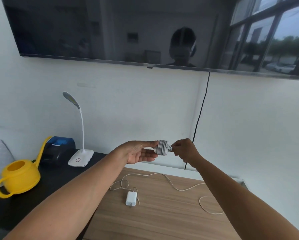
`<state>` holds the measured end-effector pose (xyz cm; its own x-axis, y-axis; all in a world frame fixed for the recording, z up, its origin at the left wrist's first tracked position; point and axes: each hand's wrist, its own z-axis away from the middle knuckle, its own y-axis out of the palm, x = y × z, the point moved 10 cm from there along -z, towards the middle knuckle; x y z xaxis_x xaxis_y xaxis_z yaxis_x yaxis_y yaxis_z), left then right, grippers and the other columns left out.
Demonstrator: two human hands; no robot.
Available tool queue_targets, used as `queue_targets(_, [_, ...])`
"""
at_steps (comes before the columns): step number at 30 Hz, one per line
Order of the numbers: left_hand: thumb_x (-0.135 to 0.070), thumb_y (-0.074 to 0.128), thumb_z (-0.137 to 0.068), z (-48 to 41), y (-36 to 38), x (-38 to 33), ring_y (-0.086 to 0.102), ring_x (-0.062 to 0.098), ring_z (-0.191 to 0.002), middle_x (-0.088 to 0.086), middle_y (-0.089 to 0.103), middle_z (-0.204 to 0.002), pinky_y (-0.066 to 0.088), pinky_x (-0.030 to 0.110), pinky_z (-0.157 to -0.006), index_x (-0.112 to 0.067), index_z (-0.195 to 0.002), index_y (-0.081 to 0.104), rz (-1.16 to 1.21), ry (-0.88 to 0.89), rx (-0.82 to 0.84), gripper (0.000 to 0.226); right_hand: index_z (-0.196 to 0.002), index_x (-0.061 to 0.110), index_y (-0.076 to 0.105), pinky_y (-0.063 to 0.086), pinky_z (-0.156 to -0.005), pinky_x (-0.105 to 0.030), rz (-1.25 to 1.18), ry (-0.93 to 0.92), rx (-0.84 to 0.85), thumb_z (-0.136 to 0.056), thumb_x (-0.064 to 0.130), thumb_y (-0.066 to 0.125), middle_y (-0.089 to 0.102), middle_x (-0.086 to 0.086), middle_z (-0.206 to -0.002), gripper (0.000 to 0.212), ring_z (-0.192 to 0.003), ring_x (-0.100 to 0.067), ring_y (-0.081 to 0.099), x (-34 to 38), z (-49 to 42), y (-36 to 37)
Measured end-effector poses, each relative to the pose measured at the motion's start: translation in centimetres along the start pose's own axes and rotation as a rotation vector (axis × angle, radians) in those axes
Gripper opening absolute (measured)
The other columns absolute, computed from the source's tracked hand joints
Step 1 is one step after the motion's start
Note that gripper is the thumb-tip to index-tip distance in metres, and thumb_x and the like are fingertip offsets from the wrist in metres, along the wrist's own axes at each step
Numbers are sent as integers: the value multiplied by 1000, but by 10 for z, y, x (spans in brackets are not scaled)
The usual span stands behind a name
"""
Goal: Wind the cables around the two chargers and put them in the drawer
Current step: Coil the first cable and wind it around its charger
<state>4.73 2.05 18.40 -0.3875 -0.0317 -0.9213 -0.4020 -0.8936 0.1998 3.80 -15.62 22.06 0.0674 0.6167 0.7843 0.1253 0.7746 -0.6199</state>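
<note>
Both arms are stretched out over the table (171,222), and held up in the air between the hands is the wrapped charger (163,147), a small white block with grey cable coiled in tight, neat turns around its middle. The left hand (139,152) is palm up, fingers (149,143) extended and close together, their tips and the thumb pinching the charger's left end. The right hand (184,149) comes in from the other side, fingers curled in, pinching at the coil's right edge where the cable's end sits; the exact grip there is too small to make out. Down below, the second charger (131,198) lies flat on the pale wood-grain table, a smooth white rounded block, and its loose cable (171,183) snakes away in thin cream loops to the right, completely unwound. To the left runs a dark surface carrying a glossy yellow watering can (18,177), a white gooseneck desk lamp (80,135) and a black and blue box (60,149). Behind is a plain white wall with a big dark screen (128,32) mounted high, and a black cord (200,118) hanging down from it.
</note>
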Motion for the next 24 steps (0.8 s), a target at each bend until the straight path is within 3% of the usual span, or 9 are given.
queue_targets(6, [-26, 78, -79, -7, 8, 10, 70, 18, -71, 11, 72, -83, 61, 31, -71, -6, -100, 69, -150, -32, 26, 30, -73, 7, 73, 31, -43, -20, 29, -70, -18, -77, 26, 78, 57, 1, -54, 20, -36, -3, 41, 23, -7, -11])
queue_targets(11, [-31, 80, -77, -10, 1, 14, 70, 20, -75, 7, 71, -83, 60, 36, -72, -11, -95, 72, -196, -13, -43, 28, -74, 5, 74, 35, -52, -21, 37, -121, -47, -80, 22, 75, 53, 11, -43, 18, -47, -9, 45, 41, -5, -11])
queue_targets(15, [-30, 83, -74, -14, -6, 12, 72, 20, -74, 7, 72, -84, 61, 37, -73, -9, -99, 72, -130, 55, -132, 35, -77, -1, 73, 33, -48, -20, 30, -120, -50, -80, 19, 71, 52, 2, -48, 20, -45, -10, 42, 46, 0, -3])
queue_targets(19, [-27, 83, -74, -15, -15, 9, 72, 21, -73, 8, 72, -83, 61, 36, -66, -9, -96, 71, -15, 121, -222, 30, -78, 2, 73, 24, -32, -12, -76, -116, -32, -85, 13, 62, 43, 12, -34, 18, -28, -4, 35, 49, 9, 3])
queue_targets(24, [-26, 80, -78, -13, -24, 7, 74, 23, -80, 14, 74, -93, 60, 33, -63, -8, -99, 72, 209, 185, -234, 29, -77, -4, 67, 24, -37, -19, -189, -92, 11, -86, 18, 59, 50, -3, -54, 25, -37, -10, 31, 43, 18, 16])
